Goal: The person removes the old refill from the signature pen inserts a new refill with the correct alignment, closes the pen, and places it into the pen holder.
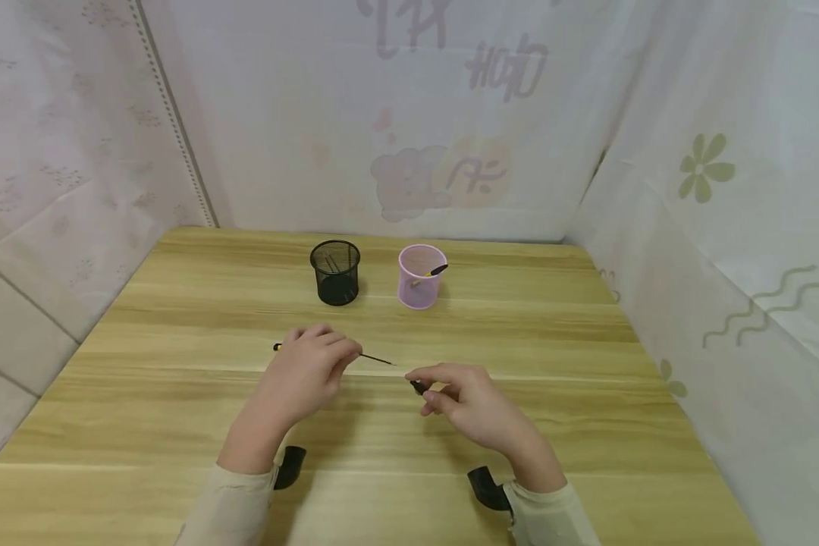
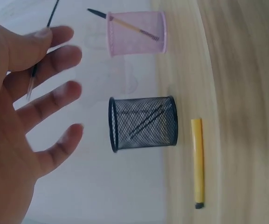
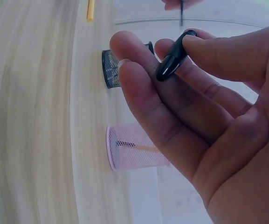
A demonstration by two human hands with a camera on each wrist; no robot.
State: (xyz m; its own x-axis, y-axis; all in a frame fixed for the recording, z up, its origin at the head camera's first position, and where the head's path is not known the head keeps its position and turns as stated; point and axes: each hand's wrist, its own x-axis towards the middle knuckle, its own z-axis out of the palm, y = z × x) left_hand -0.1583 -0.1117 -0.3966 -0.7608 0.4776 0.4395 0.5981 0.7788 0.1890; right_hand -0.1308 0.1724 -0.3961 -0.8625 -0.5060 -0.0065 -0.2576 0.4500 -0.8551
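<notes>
My left hand (image 1: 303, 373) pinches a thin pen refill (image 1: 378, 359) between thumb and fingertips. In the left wrist view its dark tube and clear end (image 2: 31, 88) run past the palm, other fingers spread. My right hand (image 1: 481, 406) pinches a short black pen tip section (image 3: 172, 57), its threaded end by the thumb. The refill's end points toward this piece, a small gap apart. A yellow pen barrel (image 2: 197, 161) with a dark end lies on the table, mostly hidden behind my left hand in the head view.
A black mesh cup (image 1: 337, 284) with thin dark sticks in it stands toward the back of the wooden table (image 1: 177, 318). To its right is a pink mesh cup (image 1: 418, 296) with a yellow and black pen (image 1: 438, 270). Printed cloth (image 1: 280, 114) hangs behind and at the sides.
</notes>
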